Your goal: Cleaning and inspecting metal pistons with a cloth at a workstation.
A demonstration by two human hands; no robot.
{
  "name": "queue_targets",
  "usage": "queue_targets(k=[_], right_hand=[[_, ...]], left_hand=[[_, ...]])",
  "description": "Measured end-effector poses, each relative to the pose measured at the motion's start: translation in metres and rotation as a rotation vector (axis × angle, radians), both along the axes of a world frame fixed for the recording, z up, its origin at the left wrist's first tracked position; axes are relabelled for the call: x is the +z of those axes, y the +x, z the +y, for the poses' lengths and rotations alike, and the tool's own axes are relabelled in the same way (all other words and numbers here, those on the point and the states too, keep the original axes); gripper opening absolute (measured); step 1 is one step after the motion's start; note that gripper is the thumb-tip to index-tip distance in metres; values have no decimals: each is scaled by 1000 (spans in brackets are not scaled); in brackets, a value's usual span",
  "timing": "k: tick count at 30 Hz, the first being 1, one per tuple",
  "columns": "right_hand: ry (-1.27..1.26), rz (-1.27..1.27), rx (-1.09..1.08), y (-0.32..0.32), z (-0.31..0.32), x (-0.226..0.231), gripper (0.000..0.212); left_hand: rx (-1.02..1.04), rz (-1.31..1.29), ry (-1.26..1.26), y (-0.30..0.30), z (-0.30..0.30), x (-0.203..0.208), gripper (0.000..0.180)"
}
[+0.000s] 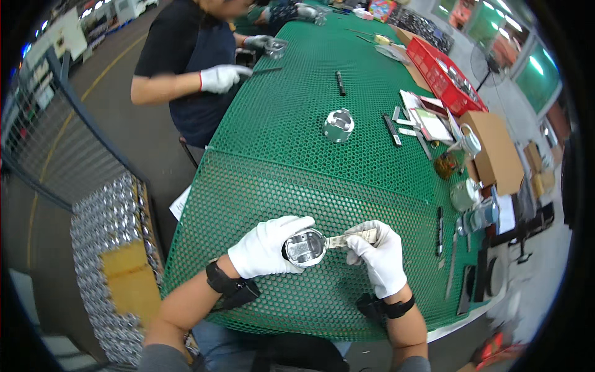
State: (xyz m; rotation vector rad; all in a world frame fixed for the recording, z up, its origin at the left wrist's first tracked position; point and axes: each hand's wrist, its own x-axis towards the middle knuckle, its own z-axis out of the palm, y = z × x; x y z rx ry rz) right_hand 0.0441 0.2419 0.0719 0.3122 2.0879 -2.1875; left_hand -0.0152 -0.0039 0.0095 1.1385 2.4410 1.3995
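Near the front of the green mesh mat (248, 180), my left hand (263, 249), in a white glove, is closed around a silver metal piston (305, 247). The piston's hollow, ribbed side faces up. In my gloved right hand (382, 259) a flat, tan strip (338, 241) is pinched between thumb and fingers. Its far end touches the piston's rim, or lies right beside it; I cannot tell which. A second piston (338, 126) sits on the mat farther ahead, apart from both hands.
Marker pens (440, 231) and papers (432, 124) lie on the right. Jars (465, 194), a cardboard box (493, 152) and a red crate (443, 74) line that edge. At the far left a co-worker's gloved hand (220, 79) holds a dark tool. Stacked metal parts (105, 310) stand below left.
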Motion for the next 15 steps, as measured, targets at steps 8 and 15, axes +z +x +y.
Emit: queue_targets(k=[8,15], right_hand=[[703,521,225,3,-13,-26,17],[1097,839,341,-4,-31,-27,23]], left_hand=[[149,-4,22,10,2,-5,83],[152,112,68,12,10,-7,58]])
